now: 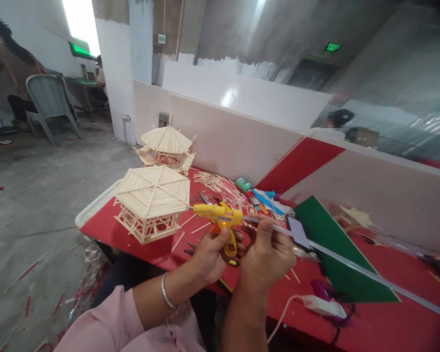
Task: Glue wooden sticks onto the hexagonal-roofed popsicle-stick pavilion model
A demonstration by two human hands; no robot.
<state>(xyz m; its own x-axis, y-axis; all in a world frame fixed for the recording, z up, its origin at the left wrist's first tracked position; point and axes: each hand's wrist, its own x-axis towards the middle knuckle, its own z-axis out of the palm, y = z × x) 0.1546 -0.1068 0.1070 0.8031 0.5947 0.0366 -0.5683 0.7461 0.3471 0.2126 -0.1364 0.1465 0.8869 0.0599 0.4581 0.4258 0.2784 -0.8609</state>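
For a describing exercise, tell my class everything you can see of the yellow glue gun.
The glue gun has a yellow, plastic-looking body with a label, a metal-looking nozzle and a glowing orange light. The left hand grips its handle. Held nearly level above the red table, it points its nozzle towards the wooden model; whether they touch is unclear. A long translucent glue stick, held by the right hand, runs to its back.

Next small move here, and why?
Probably feed the glue stick a little further into the gun: the left hand grips the gun, the right hand holds the stick lined up behind it, and a long length trails outside.
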